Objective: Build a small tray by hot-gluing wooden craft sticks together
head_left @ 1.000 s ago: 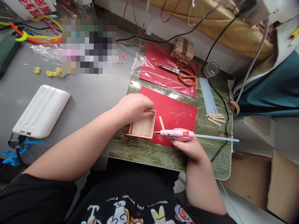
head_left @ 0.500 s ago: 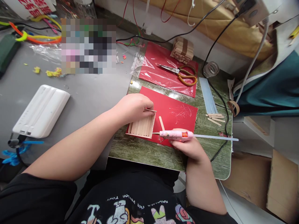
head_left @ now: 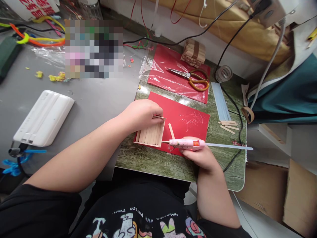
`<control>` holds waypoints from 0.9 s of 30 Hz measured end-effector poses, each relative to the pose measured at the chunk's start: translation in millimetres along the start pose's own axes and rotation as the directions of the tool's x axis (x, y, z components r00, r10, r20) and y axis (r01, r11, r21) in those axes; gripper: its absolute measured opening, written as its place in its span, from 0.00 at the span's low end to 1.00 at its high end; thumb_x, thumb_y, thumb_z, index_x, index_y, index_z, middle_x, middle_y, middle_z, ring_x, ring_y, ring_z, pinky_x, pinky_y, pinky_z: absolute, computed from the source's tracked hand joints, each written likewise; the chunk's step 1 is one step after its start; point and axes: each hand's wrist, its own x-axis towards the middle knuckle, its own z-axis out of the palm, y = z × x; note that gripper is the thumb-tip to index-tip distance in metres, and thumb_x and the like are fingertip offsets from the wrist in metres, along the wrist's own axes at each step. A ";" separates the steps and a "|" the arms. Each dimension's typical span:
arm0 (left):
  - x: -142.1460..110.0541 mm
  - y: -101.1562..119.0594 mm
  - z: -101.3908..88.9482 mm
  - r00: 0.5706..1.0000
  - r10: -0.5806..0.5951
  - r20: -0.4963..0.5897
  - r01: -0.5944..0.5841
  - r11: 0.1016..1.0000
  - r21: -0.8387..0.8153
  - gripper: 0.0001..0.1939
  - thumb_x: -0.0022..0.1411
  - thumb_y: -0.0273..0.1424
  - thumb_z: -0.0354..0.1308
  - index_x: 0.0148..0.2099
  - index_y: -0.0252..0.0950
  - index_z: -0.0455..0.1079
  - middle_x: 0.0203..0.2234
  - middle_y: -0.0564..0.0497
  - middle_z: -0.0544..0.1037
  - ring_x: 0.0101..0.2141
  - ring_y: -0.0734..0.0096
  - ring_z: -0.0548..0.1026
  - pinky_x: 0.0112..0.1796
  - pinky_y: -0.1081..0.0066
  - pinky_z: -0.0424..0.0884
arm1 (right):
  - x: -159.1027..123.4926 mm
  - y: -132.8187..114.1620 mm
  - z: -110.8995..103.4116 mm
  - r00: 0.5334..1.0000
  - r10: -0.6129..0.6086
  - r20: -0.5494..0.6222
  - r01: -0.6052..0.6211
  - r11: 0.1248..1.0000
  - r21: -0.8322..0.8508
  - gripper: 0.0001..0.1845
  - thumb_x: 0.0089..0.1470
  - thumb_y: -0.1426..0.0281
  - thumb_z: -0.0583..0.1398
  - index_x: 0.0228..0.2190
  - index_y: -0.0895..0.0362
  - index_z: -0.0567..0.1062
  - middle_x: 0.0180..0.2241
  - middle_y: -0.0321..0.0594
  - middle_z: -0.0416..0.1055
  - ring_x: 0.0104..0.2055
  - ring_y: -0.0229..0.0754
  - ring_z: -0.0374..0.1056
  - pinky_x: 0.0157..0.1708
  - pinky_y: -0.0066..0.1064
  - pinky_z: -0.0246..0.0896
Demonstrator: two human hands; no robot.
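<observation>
My left hand (head_left: 146,112) is closed on the far side of a small tray-like piece built of craft sticks (head_left: 150,135), its fingers around a stick at the top edge. The piece lies on a red sheet (head_left: 173,109). In my right hand (head_left: 198,153) is a pink hot glue gun (head_left: 187,143), its metal nozzle at the near right corner of the stick piece. A long clear glue stick (head_left: 230,146) juts from the gun's back. One loose craft stick (head_left: 171,131) lies on the red sheet just beyond the gun.
Behind lie scissors (head_left: 190,77) on a plastic-wrapped red pack (head_left: 160,69) and a bundle of craft sticks (head_left: 193,53). To the right are glue sticks (head_left: 221,100), several loose sticks (head_left: 228,125) and a black cable (head_left: 237,109). A white power bank (head_left: 44,117) lies left.
</observation>
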 end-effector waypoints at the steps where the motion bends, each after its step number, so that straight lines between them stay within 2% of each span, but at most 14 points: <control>1: 0.0 0.1 -0.1 1.000 0.001 0.001 -0.001 1.000 -0.002 0.13 0.68 0.38 0.61 0.32 0.39 0.77 0.29 0.52 0.79 0.32 0.69 0.73 0.31 0.67 0.60 | 0.1 -1.0 0.3 1.000 0.001 -0.002 -0.001 1.000 -0.001 0.23 0.56 0.79 0.62 0.48 0.48 0.86 0.50 0.40 0.84 0.52 0.49 0.81 0.49 0.38 0.79; 7: -0.6 -1.0 1.7 0.999 0.017 -0.028 -0.018 1.000 -0.019 0.14 0.69 0.40 0.59 0.32 0.39 0.77 0.29 0.52 0.79 0.32 0.70 0.73 0.31 0.68 0.61 | 0.5 -5.7 1.9 0.999 -0.024 0.028 0.022 0.998 0.052 0.23 0.57 0.79 0.61 0.49 0.48 0.85 0.51 0.40 0.84 0.55 0.49 0.80 0.54 0.41 0.78; 27: 0.5 1.5 -1.7 1.000 -0.007 0.010 0.008 1.000 -0.019 0.12 0.67 0.38 0.61 0.32 0.39 0.77 0.29 0.51 0.78 0.33 0.69 0.73 0.31 0.68 0.60 | 0.9 -7.5 3.0 0.997 -0.061 0.038 0.058 0.995 0.080 0.21 0.60 0.78 0.62 0.50 0.48 0.85 0.50 0.40 0.84 0.53 0.48 0.81 0.54 0.41 0.80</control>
